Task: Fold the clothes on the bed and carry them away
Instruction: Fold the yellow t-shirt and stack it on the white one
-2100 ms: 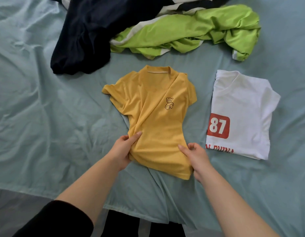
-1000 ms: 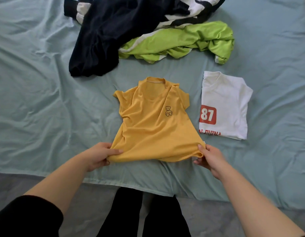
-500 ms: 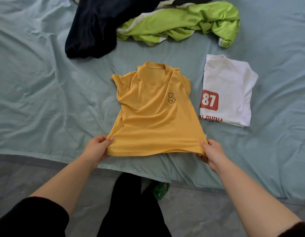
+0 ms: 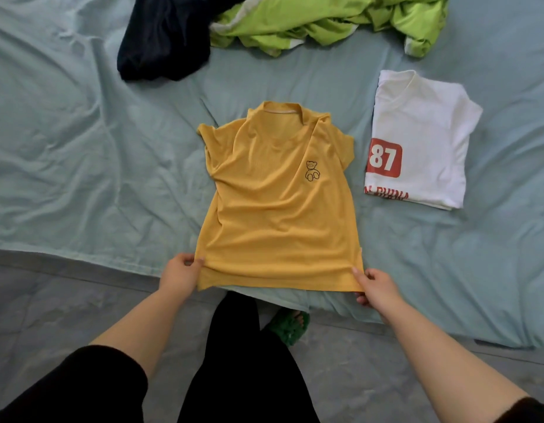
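A left hand [image 4: 180,274] and a right hand [image 4: 377,285] each pinch a bottom corner of a yellow T-shirt [image 4: 279,215], fingers curled round the hem. The shirt lies spread flat beyond the fingers, not yet folded. Past the right fingers lies one folded white shirt [image 4: 417,141]. Well beyond both hands, a green garment [image 4: 325,22] and a dark garment [image 4: 163,35], possibly more, lie crumpled on the bed [image 4: 66,148].
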Demonstrator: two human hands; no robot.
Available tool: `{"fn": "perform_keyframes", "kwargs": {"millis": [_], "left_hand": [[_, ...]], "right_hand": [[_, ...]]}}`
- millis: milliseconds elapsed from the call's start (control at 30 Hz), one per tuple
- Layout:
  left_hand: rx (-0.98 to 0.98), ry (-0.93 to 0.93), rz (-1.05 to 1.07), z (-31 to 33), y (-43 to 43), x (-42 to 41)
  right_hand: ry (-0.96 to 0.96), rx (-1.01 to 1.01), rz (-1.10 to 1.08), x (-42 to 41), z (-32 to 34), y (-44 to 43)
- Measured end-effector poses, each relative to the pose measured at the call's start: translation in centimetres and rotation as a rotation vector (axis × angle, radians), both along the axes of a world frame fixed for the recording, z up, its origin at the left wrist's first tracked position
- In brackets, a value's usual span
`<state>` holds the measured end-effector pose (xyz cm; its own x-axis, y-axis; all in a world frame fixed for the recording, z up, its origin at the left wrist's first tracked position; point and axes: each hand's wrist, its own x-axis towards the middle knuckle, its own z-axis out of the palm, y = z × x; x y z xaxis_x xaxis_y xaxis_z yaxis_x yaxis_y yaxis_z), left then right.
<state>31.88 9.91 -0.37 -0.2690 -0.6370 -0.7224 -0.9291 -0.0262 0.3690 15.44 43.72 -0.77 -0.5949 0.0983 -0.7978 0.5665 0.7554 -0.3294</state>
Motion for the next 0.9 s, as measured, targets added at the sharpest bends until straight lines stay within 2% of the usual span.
{"fn": "perform_keyframes", "kwargs": {"millis": [133,233,533,667,767,833,900], "left_hand": [[-0.026,0.058,0.022,0.9,-1.2,-2.5],[-0.044,0.099,-0.085,1.5,-2.9,-6.9],[-0.104,0.302,-0.288,2.0,-6.9,-21.0],[-0.201,0.316,-0.396,0.8,-8.3,-24.7],[-0.35,0.18,-0.595,-0.2,-9.0,-26.0],[-0.444,0.132,-0.689,-0.8,-9.7,-26.2],[-0.399,0.192,-0.584,-0.8,-10.9,-26.3]], "right_hand": [[0.097,0.041,0.054,-1.7,0.3,-0.6],[0.199,0.082,0.161,-5.4,1.2,-2.8],[0.471,-0.023,0.4,-16.8,3.7,-15.3],[0.654,0.058,0.429,-20.9,3.1,-19.5],[0.492,0.171,0.479,-23.0,1.6,-20.4],[0.406,0.109,0.443,-23.7,0.9,-19.7],[0.472,0.01,0.329,-24.3,1.1,-18.4]]}}
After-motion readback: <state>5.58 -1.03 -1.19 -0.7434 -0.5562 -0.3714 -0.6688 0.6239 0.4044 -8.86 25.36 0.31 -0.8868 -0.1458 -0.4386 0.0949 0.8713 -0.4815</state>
